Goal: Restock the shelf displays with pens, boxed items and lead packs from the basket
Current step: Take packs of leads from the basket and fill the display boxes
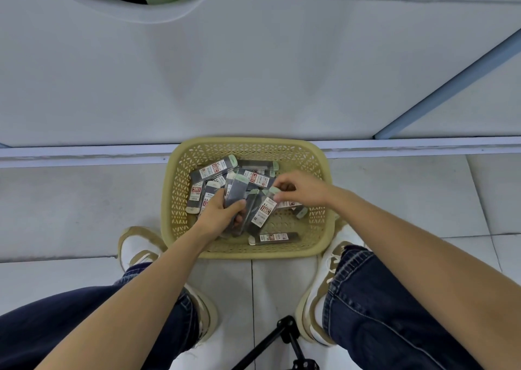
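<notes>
Gathering stock: the left hand [222, 213] curls round a fanned bundle [238, 197] of lead packs, likely building a handful to carry, while the right hand [301, 189] pinches another pack [263, 210] by its green cap. More lie loose in the basket [324, 228], on the floor [84, 200] between the shoes [138, 245].

Lead pack [263, 210] label reads 0.7, 100

The lone head-worn wide-angle camera looks steeply down from close above both grips, left hand [222, 214] and right hand [301, 189] holding lead packs [235, 200] in the basket [248, 142], cabinet front [253, 73] beyond them, shoes [138, 245] nearer the camera.
</notes>
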Demonstrator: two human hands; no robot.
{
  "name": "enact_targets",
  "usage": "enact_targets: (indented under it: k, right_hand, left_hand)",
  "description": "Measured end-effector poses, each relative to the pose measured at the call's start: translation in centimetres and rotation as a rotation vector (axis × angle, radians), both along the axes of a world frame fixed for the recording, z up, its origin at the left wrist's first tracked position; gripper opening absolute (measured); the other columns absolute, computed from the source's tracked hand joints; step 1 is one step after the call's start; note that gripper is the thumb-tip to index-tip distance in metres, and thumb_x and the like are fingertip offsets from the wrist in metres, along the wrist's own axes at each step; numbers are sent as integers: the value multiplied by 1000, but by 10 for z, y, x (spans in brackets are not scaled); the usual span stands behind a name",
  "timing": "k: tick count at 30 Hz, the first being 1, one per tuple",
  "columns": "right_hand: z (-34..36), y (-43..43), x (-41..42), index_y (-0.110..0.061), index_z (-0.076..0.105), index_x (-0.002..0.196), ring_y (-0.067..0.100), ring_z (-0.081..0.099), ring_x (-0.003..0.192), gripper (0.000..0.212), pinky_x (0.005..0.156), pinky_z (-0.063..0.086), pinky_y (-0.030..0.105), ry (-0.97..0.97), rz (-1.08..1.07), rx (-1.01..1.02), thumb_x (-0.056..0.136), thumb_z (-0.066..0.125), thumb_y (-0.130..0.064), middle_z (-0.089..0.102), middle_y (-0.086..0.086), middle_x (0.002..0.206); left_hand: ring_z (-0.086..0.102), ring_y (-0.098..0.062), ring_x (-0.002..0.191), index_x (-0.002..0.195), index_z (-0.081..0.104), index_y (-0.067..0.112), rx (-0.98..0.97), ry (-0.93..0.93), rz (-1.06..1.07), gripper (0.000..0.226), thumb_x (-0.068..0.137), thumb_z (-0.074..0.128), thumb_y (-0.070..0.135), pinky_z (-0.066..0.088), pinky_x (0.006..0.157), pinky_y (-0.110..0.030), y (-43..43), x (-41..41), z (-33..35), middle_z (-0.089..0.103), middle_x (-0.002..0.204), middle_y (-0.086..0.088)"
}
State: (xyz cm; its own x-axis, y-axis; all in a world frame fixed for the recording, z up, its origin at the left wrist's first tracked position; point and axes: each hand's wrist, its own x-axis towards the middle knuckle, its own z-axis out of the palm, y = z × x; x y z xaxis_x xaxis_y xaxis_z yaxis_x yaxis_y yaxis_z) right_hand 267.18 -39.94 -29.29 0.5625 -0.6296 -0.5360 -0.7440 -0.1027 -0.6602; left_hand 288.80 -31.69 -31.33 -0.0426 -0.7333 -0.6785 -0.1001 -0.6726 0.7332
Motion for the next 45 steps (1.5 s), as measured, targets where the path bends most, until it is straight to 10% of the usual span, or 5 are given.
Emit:
enact_targets:
  k: [15,21,31,38,45]
  right_hand:
    - [20,-2,-9,-16,64,119,17,63,111,33,97,49,29,-298,-308,273,88,66,-3,68,1,115]
    - [37,1,-30,-28,70,110,9,59,69,23,62,49,20,-477,-480,202,97,57,-14,66,-6,91]
    - [66,12,-10,-18,66,103,24,67,97,31,79,56,30,-300,-356,107,76,81,-17,67,1,107]
    - [80,17,-3,-24,55,114,23,62,105,53,95,50,49,-276,-410,-38,70,86,-26,63,-1,112]
    - [117,10,0,-5,50,124,7,64,86,39,69,52,17,-471,-398,45,89,67,-6,64,5,104]
  left_hand:
    - [57,-4,48,97,61,8,-99,44,4,29,76,81,12,44,45,-17,-5,-5,30,65,60,6]
    - [53,-12,52,102,61,5,-96,-39,1,39,74,84,17,45,49,-25,-5,2,39,64,66,-1]
    - [53,-16,54,88,61,14,-64,55,-61,30,100,37,29,45,50,-25,6,-2,66,63,69,-5]
    - [47,-45,127,135,49,8,-135,32,-68,44,98,40,31,36,108,-60,1,-18,90,52,138,-23]
    - [68,-29,90,127,55,7,-212,241,33,28,102,46,15,55,79,-41,-11,-38,125,71,108,-13]
